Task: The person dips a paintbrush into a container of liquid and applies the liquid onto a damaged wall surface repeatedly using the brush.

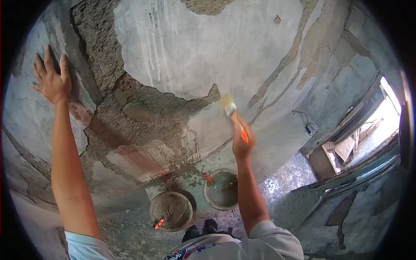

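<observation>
My right hand [243, 141] is closed round the handle of a paintbrush [234, 115] with an orange end and pale bristles. Its bristles are at the wall [208, 52], beside the lower edge of a large smooth grey plaster patch; whether they touch it I cannot tell for sure. Left of the brush, rough brown mortar [138, 108] shows where plaster is gone. My left hand [54, 80] lies flat on the wall at the far left, fingers spread, holding nothing.
Two round tubs stand on the floor by the wall's foot: a brownish one [154, 208] with an orange-handled tool [160, 223], and a greyish one [206, 197] with a red-handled tool [209, 178]. A cable with a socket box [310, 128] hangs right. Boards [345, 148] show in a bright opening.
</observation>
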